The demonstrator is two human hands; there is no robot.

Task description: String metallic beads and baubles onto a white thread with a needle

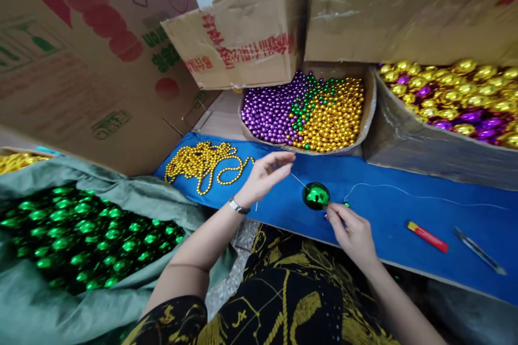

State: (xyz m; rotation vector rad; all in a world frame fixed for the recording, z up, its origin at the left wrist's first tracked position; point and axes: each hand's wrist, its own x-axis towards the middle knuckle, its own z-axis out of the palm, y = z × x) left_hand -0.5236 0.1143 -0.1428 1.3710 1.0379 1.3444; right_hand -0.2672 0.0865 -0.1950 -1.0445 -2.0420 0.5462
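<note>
A shiny green ball (316,195) hangs between my hands, just above the blue table surface. A thin straight thread or needle (298,179) runs from the ball to my left hand (267,175), whose thumb and fingers pinch its far end. My right hand (354,232) grips the ball at its lower right with thumb and fingertips. Close to those fingers sit a small green bead (347,204) and a small purple bead (326,216). Past the small green bead, a pale thread (408,193) trails to the right over the blue cloth (380,178).
Gold bead strings (206,161) lie left of my left hand. Behind are a box of purple, green and gold beads (303,113) and a box of larger balls (461,97). A red cutter (428,236) and tweezers (480,250) lie right. Green balls (93,232) fill a sack left.
</note>
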